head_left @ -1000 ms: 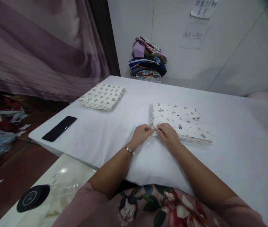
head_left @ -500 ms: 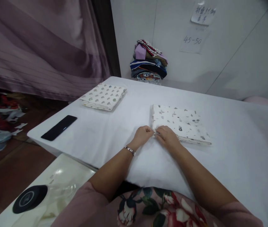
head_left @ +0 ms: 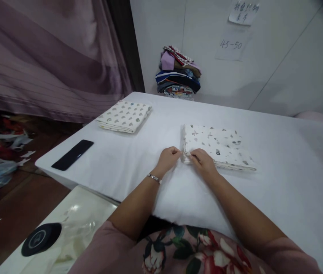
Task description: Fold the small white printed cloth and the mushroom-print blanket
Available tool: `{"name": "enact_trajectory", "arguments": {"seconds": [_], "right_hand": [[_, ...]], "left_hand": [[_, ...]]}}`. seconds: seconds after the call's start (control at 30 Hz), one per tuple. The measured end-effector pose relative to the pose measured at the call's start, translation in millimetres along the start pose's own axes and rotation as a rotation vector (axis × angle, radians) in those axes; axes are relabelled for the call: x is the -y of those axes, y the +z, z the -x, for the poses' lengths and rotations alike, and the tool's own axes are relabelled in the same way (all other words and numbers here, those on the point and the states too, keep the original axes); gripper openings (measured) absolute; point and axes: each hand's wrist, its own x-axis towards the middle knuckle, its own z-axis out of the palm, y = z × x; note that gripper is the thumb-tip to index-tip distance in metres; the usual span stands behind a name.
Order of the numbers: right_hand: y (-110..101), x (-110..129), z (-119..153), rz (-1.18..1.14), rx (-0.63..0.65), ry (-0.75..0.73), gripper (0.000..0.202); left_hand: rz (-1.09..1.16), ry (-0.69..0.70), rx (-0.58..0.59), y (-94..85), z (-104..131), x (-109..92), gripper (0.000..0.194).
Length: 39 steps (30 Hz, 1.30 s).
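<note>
A white folded cloth [head_left: 221, 146] with small grey and dark prints lies flat on the white-covered table [head_left: 161, 190] in front of me. My left hand [head_left: 169, 158] pinches the cloth's near left corner from the side. Just right of it, my right hand [head_left: 202, 161] grips the same corner at the near edge, fingers curled round the layers. The fingertips of both hands almost meet there. Farther left lies a second folded cloth [head_left: 125, 116], white with rows of grey motifs; neither hand touches it.
A black phone [head_left: 72, 155] lies near the table's left edge. Beyond the far edge, a stack of folded fabrics [head_left: 178, 74] stands against the wall. At lower left, a round black object [head_left: 41, 239] sits on a white surface under clear plastic.
My left hand has moved slightly left and up, and the fingers of both hands have shifted at the cloth's corner. The cloth stays in place; the view has tilted a little.
</note>
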Motion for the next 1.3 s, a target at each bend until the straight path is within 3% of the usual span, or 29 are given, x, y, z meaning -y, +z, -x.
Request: {"name": "enact_trajectory", "arguments": {"seconds": [0.2, 0.6, 0.9, 1.03, 1.3], "right_hand": [[2, -2, 1, 0.000, -0.025, -0.020, 0.015], [0, 2, 2, 0.034, -0.030, -0.057, 0.016], [-2, 0, 2, 0.049, 0.016, -0.075, 0.012], [-2, -1, 2, 0.056, 0.043, -0.075, 0.014], [-2, 0, 2, -0.009, -0.002, -0.031, 0.011]], "left_hand": [[-0.181, 0.023, 0.137, 6.1, 3, 5, 0.031], [-0.113, 0.011, 0.044, 11.7, 4, 6, 0.021], [0.215, -0.158, 0.172, 10.5, 5, -1, 0.026], [0.261, -0.156, 0.214, 8.7, 6, -5, 0.027], [-0.037, -0.052, 0.149, -0.8, 7, -9, 0.026]]}}
